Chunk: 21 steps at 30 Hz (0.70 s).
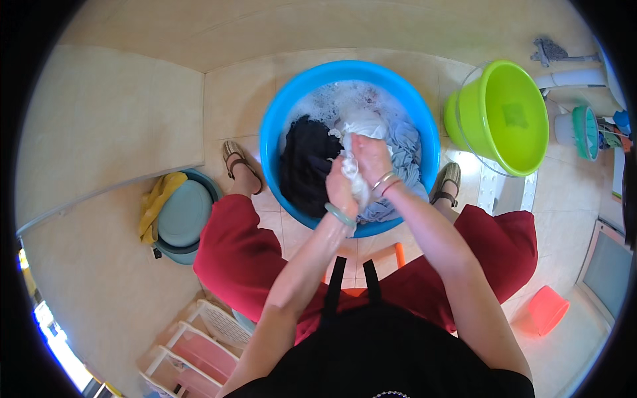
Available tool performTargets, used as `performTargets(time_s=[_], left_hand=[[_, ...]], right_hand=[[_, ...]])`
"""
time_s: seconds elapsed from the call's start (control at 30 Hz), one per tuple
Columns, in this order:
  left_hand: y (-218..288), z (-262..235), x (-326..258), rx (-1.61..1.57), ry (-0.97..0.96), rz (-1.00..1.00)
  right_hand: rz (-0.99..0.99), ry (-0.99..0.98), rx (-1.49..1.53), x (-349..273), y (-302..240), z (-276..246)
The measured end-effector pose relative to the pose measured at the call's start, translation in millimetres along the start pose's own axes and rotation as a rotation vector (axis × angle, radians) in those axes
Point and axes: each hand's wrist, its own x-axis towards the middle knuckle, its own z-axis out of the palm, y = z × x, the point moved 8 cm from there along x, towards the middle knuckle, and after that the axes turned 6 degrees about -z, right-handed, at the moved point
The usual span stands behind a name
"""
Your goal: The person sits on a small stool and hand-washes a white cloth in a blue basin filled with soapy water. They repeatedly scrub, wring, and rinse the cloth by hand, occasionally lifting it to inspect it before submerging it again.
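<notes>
A large round blue basin stands on the floor between my feet, with sudsy water and clothes in it. Over its middle, my left hand and my right hand are both closed on a bunched wet white cloth. More of the white fabric spreads in the suds beyond my fingers. Dark clothing fills the basin's left side, near my left hand. Light blue-grey fabric lies along the right side, next to my right hand. The cloth's exact garment kind cannot be made out.
A lime green bucket with a wire handle stands right of the basin. At left are stacked grey-green basins with a yellow cloth. A white and pink rack is lower left; a small coral pail sits lower right.
</notes>
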Motion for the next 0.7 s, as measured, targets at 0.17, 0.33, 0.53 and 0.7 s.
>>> performTargets(time_s=[0.17, 0.33, 0.53, 0.7], left_hand=[[-8.1, 2.9, -0.9, -0.278, -0.053, -0.181], [27.1, 30.0, -17.7, -0.509, -0.552, -0.253], [2.9, 15.7, -3.9, -0.286, 0.0, -0.219], [6.3, 19.4, 9.7, -0.5, -0.317, -0.368]], right_hand=[[-0.361, 0.188, -0.258, -19.4, -33.6, -6.3], [-0.488, 0.037, -0.09, -74.3, -111.3, 7.0], [0.001, -0.053, -0.127, 10.1, 40.5, 1.8], [-0.04, 0.034, 0.476, -5.1, 27.0, -17.2]])
